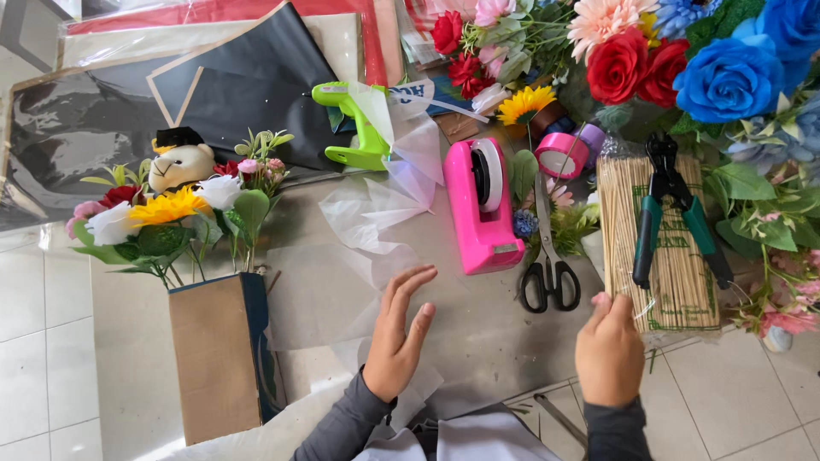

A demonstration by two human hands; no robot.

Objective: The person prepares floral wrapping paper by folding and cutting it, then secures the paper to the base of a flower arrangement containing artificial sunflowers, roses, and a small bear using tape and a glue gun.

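The landmark here is the pink tape dispenser at the middle of the work surface.

Nearest the camera, below and left of the dispenser, the left hand lies flat and open, fingers spread, pressing down a sheet of translucent wrapping paper. Below and right of the dispenser, the right hand is curled closed at the lower end of a bundle of wooden skewers, seemingly pinching one stick. By the look of it, the step in hand is picking a skewer while the sheet is held still; drawing one stick free would need a straight pull along the bundle.

The bundle's long axis runs away from the person, its far end towards the artificial flowers. Green-handled pliers lie on it; black scissors sit between it and the dispenser.
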